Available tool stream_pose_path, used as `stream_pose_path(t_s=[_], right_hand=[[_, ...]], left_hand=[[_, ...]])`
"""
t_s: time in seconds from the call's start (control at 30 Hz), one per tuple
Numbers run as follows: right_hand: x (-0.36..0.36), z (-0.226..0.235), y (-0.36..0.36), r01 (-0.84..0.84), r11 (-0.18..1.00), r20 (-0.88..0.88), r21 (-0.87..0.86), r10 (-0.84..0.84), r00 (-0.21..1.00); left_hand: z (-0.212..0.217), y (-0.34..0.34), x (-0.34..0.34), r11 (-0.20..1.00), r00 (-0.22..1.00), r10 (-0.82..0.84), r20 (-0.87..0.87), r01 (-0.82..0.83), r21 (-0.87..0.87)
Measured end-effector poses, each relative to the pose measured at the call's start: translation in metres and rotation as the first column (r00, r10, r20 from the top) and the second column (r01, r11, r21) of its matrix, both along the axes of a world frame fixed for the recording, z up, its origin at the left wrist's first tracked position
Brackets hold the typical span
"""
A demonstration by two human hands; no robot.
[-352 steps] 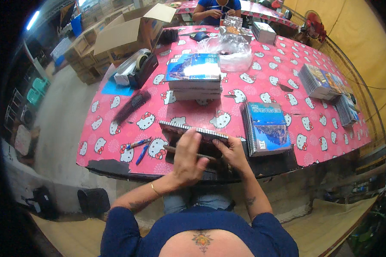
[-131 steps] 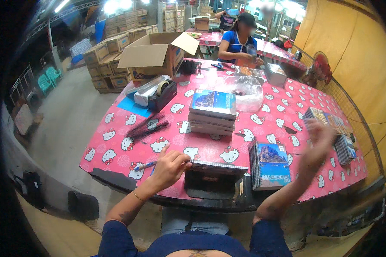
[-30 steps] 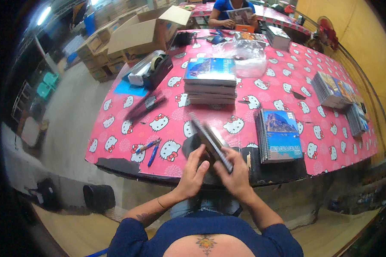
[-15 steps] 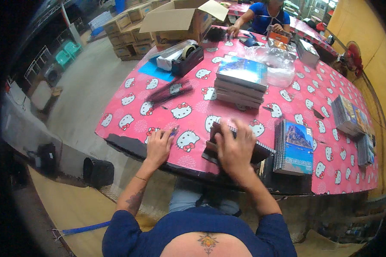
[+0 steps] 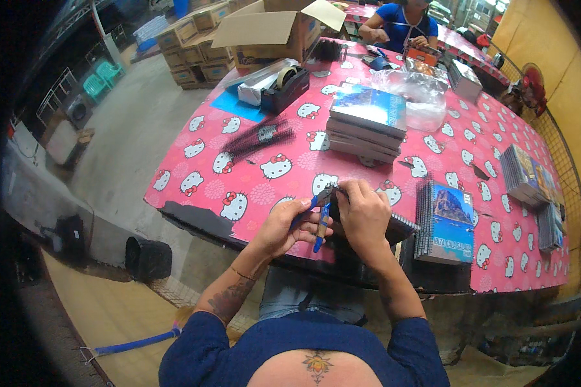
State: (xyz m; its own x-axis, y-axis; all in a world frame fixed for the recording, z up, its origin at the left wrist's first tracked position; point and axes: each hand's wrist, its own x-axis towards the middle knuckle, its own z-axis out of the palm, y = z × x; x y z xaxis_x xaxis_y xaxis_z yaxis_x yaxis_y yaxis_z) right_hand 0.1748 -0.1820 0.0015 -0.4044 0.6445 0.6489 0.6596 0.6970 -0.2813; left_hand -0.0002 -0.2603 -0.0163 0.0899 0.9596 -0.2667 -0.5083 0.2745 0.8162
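My left hand (image 5: 283, 229) is closed around the blue handles of a pair of pliers (image 5: 323, 231). The jaws reach up to the top end of a dark spiral-bound book (image 5: 399, 231) at the table's front edge. My right hand (image 5: 366, 216) grips that same end of the book, thumb and fingers pinched near the plier tips. What the jaws bite on is too small to make out. Right of this book lies a stack of wire-bound books (image 5: 450, 222) with a blue seaside cover. A taller stack of unbound-looking books (image 5: 366, 119) stands beyond my hands.
Loose black binding spirals (image 5: 258, 138) lie left of centre. Behind them are a tape dispenser (image 5: 285, 90) and an open cardboard box (image 5: 265, 35). More bound books (image 5: 529, 175) sit at the right. A co-worker (image 5: 403, 26) handles things across the pink-covered table (image 5: 258, 222).
My left hand has risen from the tabletop and moved right, bringing the pliers to the book. My right hand has shifted slightly and now pinches the book's end. The co-worker's hand has drawn back.
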Motion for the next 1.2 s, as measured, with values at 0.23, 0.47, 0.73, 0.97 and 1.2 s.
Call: stream_pose_path(t_s=[0.23, 0.47, 0.73, 0.97, 1.2], right_hand=[[0.015, -0.001, 0.005, 0.003, 0.994, 0.083, 0.112, -0.013, 0.996], [0.142, 0.050, 0.011, 0.230, 0.960, -0.287, -0.159, -0.268, 0.920], [0.251, -0.040, 0.057, 0.857, 0.436, 0.274, -0.275, -0.819, 0.504], [0.247, -0.041, 0.061, 0.880, 0.408, 0.315, -0.242, -0.825, 0.469], [0.153, -0.017, 0.021, 0.070, 0.969, -0.186, -0.238, -0.116, 0.976]], left_hand=[[0.015, 0.002, 0.011, 0.846, 0.229, 0.480, -0.847, 0.134, 0.516], [-0.091, -0.015, -0.084, 0.862, -0.303, 0.506, -0.808, 0.220, 0.457], [-0.058, 0.025, -0.070, 0.851, -0.006, 0.525, -0.851, 0.028, 0.525], [0.011, 0.129, -0.014, 0.600, 0.024, 0.768, -0.641, 0.326, 0.731], [-0.001, 0.252, 0.005, 0.375, -0.135, 0.909, -0.395, 0.681, 0.629]])
